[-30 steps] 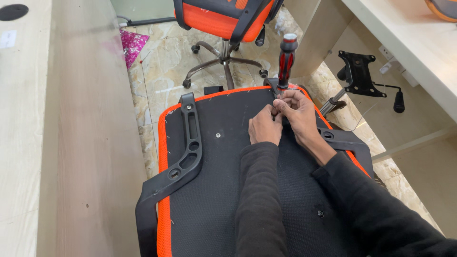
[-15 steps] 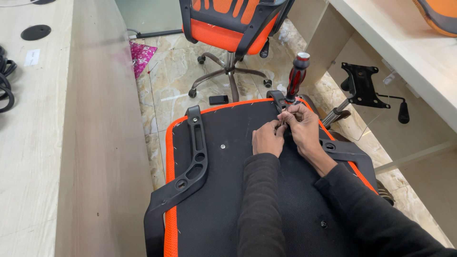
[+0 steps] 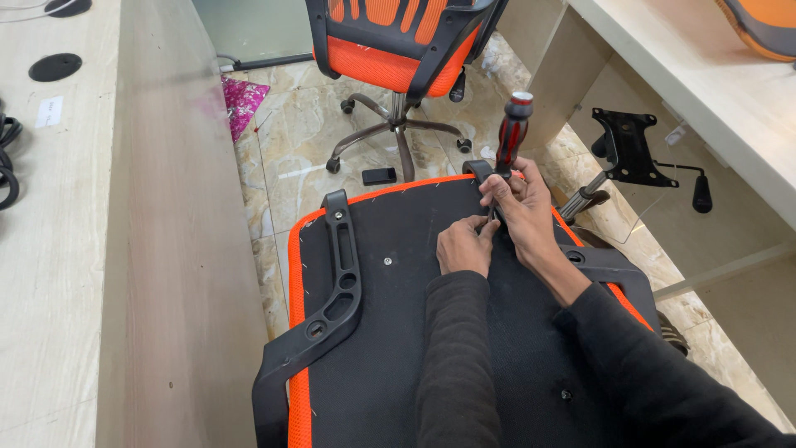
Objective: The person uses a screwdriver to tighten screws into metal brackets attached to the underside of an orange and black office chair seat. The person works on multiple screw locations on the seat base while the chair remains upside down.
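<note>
Black underside of an orange-edged chair seat [image 3: 398, 332] fills the near centre, lying upside down, black armrest bracket [image 3: 332, 290] along its left edge, second bracket [image 3: 609, 270] on the right. Far centre: finished orange-and-black office chair [image 3: 398, 50] upright on tiled floor [image 3: 282, 149]. Pale wooden desk [image 3: 75, 249] left, another desk [image 3: 696, 75] right. Black seat mechanism plate [image 3: 630, 149] lies far right on the floor. Right hand [image 3: 522, 211] clenched around the lower part of an upright red-black screwdriver [image 3: 512, 133] at the seat's far edge. Left hand [image 3: 464, 245] just beside it, fingertips pinched at the tool's tip; what they pinch can't tell.
</note>
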